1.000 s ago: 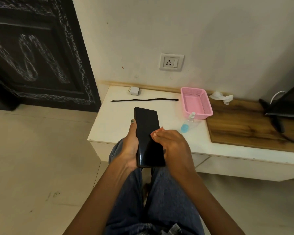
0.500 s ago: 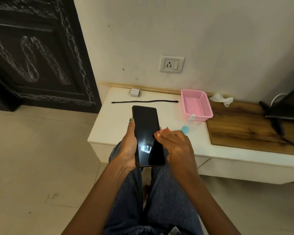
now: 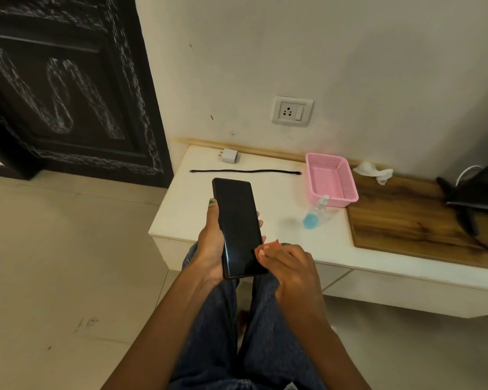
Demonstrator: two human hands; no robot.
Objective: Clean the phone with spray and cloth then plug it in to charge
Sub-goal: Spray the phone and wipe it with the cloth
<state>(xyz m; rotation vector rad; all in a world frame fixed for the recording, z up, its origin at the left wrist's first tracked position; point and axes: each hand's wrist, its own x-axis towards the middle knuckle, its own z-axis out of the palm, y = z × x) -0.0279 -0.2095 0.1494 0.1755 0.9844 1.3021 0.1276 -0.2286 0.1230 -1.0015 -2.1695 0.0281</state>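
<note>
A: What is the person wearing on the legs?

B: The person is wearing dark blue denim jeans point(image 3: 268, 333), the cloth showing creases along both legs.

A: Are sleeves showing on the arms?

B: Both forearms are showing bare from the lower edge of the view up to the wrists; any sleeve is lying out of view. The wrists and fingers are showing bare as well.

A: Is either hand carrying a marking?

B: The left hand point(image 3: 209, 249) is wearing green polish on its thumbnail. The nails of the right hand point(image 3: 290, 266) are looking plain and unpainted, as far as they are showing.
</note>
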